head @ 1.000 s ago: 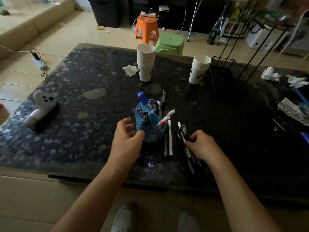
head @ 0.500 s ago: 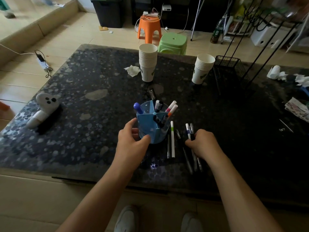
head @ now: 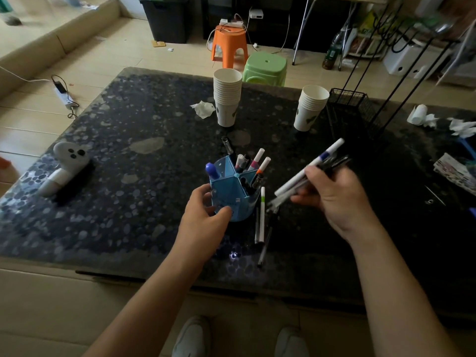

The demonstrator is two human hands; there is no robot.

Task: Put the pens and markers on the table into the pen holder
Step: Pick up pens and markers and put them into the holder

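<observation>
Tabletop (head: 154,176), dark w/ pale speckles, fills centre of frame. Blue pen holder (head: 231,194), divided into compartments, stands just below centre; several markers & pens already upright in it. Left hand (head: 206,217) curled around holder's near-left side, thumb and fingers touching the plastic. Right hand (head: 332,194), right of centre, closed on a bundle of pens (head: 311,166) lifted off the surface, tips slanting toward upper right. More loose pens (head: 261,217) lie flat just right of holder, incl. a white one w/ green band. Judgement: pens are light, stiff, smooth, prob. slippery in a bundle; grip mid-barrel, all pointing one way, so none fan out or drop. Holder looks light, thin plastic & top-heavy w/ contents, so bracing it low on the wall seems wise. Paper cup stacks (head: 228,96) sit farther back.
</observation>
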